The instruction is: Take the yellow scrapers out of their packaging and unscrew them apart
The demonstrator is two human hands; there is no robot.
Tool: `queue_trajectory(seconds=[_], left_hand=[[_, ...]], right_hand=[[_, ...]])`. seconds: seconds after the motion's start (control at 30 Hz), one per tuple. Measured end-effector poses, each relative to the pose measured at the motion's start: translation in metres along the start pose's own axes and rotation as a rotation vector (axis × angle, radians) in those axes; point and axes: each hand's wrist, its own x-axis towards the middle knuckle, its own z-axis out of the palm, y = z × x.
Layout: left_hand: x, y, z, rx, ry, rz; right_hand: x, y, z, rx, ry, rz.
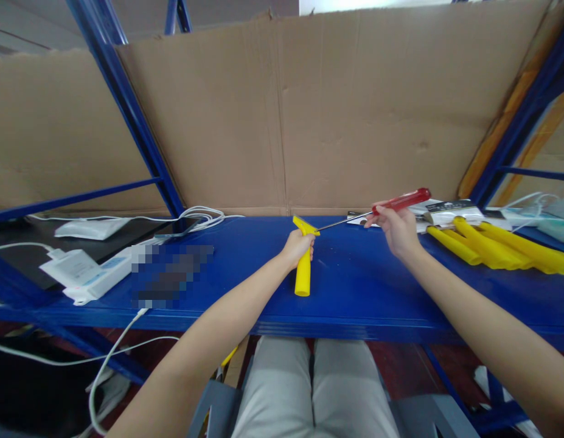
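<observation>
My left hand (pixel 297 248) is wrapped round a yellow plastic scraper-like tool (pixel 302 277) with a thick round handle and a slanted, wider head. The tool is held nearly upright over the blue shelf top, handle end toward me. In my right hand (pixel 397 230) is a screwdriver with a red handle (pixel 407 199). Its long metal shaft (pixel 345 223) points left, and the tip reaches the head of the yellow tool. Whether the tip sits in a screw is too small to tell.
Several yellow handled pieces (pixel 496 246) lie at the right on the blue shelf (pixel 355 292), beside white packets (pixel 455 212). To the left are a white power strip (pixel 108 274), a charger (pixel 72 267), coiled white cables (pixel 204 216) and a blurred-out dark device (pixel 172 274). Cardboard (pixel 331 109) stands behind.
</observation>
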Motion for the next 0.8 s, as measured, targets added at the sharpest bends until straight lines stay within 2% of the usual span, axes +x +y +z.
queue_trajectory(seconds=[0.5,0.8], left_hand=[[0.0001,0.0018,-0.0050,0.070,0.011,0.042],[0.0013,-0.0001,-0.0057,0.096,0.025,0.067]], right_hand=[[0.0003,-0.0026,-0.0036,0.011,-0.062,0.063],[0.0006,-0.0002,-0.0056,-0.012,-0.057,0.020]])
